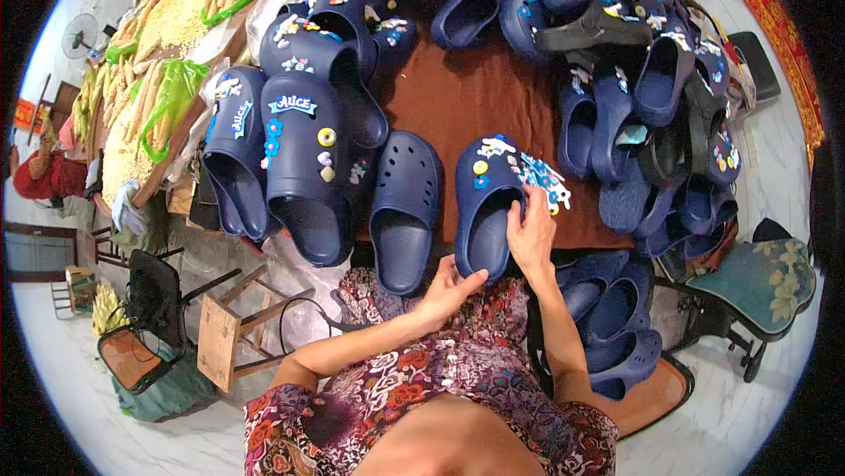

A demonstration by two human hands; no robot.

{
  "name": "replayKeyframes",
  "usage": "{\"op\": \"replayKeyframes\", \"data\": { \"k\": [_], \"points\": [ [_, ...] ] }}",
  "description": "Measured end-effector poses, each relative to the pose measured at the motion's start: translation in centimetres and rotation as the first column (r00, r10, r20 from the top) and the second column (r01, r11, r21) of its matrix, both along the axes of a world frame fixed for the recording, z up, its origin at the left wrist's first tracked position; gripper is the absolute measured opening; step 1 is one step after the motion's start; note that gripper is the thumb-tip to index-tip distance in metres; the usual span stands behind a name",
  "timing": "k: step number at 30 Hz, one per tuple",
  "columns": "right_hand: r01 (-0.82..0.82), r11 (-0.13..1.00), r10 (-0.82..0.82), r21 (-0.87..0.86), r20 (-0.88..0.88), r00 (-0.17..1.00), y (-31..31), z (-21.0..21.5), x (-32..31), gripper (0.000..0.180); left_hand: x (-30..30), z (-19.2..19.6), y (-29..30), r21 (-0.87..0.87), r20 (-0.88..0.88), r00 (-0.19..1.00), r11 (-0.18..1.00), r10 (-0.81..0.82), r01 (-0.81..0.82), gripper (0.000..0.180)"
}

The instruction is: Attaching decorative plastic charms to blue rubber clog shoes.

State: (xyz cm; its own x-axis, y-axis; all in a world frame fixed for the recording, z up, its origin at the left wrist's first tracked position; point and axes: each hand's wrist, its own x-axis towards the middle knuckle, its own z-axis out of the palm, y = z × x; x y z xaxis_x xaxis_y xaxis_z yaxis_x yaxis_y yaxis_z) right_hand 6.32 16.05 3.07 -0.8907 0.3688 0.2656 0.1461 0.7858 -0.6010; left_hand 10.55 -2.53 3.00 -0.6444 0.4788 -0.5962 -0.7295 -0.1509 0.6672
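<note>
A dark blue clog [486, 238] lies toe away in front of me, with several colourful charms on its toe. My left hand [449, 296] pinches its heel at the near edge, the thumb on the rim. My right hand [532, 234] is closed at the clog's right side, its fingers at the opening's edge. Just beyond those fingertips lies a pile of loose white, blue and yellow charms [546, 181]; whether a finger touches it I cannot tell. To the left lies a plain clog [407, 212] with bare holes. Beside that, a decorated clog [304, 159] leans on others.
Piles of blue clogs [664, 80] crowd the brown tabletop [422, 106] at the right and back. More clogs [607, 309] sit below its right edge. Corn [150, 106] covers a surface at left. A wooden stool [224, 335], black chair [158, 300] and green-seated chair [761, 287] stand around.
</note>
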Motion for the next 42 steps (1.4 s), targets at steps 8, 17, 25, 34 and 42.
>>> {"op": "replayKeyframes", "data": {
  "k": [8, 17, 25, 34, 42],
  "points": [
    [0.003, 1.000, -0.002, -0.019, 0.025, 1.000, -2.0, -0.5, 2.1, 0.030, 0.3, -0.4, -5.5, -0.213, -0.135, 0.943, 0.939, -0.303, 0.271, 0.077],
    [-0.013, 0.854, 0.142, -0.520, 0.208, 0.968, 1.0, 1.7, 2.4, 0.033, -4.8, 3.5, -2.5, -0.482, -0.800, 0.447, 0.873, -0.400, -0.081, 0.048],
    [-0.075, 0.920, 0.260, -0.384, 0.459, 0.850, 3.4, 0.9, -2.5, 0.047, -6.6, 0.4, 2.5, -0.465, -0.883, 0.194, 0.849, -0.427, -0.250, 0.053],
    [-0.303, 0.914, 0.389, -0.269, 0.378, 0.840, 3.3, -0.4, -3.0, 0.035, -5.6, -4.0, 3.6, -0.456, -0.878, 0.044, 0.806, -0.476, -0.377, 0.065],
    [-0.262, 0.939, 0.307, -0.222, 0.202, 0.930, 3.0, -3.5, -2.4, 0.029, -5.8, -4.7, 3.8, -0.439, -0.870, -0.026, 0.796, -0.493, -0.417, 0.072]
  ]
}}
